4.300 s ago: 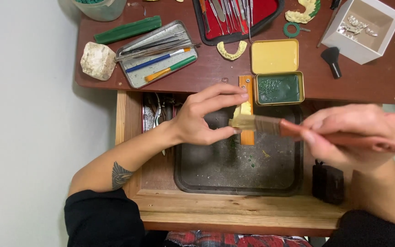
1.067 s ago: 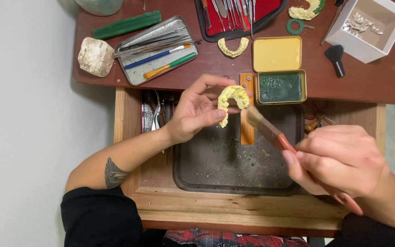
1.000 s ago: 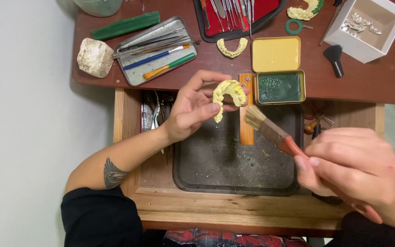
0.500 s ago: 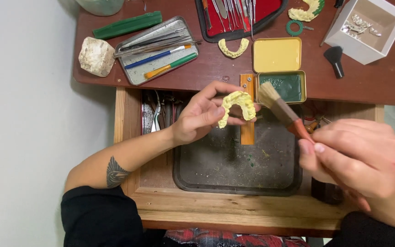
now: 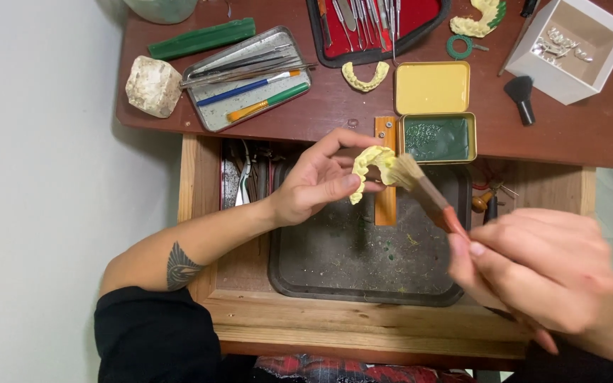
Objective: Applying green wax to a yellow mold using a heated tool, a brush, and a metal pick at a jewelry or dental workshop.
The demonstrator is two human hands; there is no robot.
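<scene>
Since half a second ago my brush (image 5: 420, 190) dropped onto the yellow dental cast (image 5: 372, 166), mid-frame over the dark tray (image 5: 321, 269). Left hand (image 5: 313, 186) pinches the cast; right hand (image 5: 533, 273) grips the brush, bristles pointing upper left.

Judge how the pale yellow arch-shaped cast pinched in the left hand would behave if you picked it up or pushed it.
The yellow cast keeps its arch under the brush, so it is probably stiff. The left hand holds it by its fingers alone, suggesting it is light. Its thin curve looks brittle, likely to chip if dropped.
</scene>
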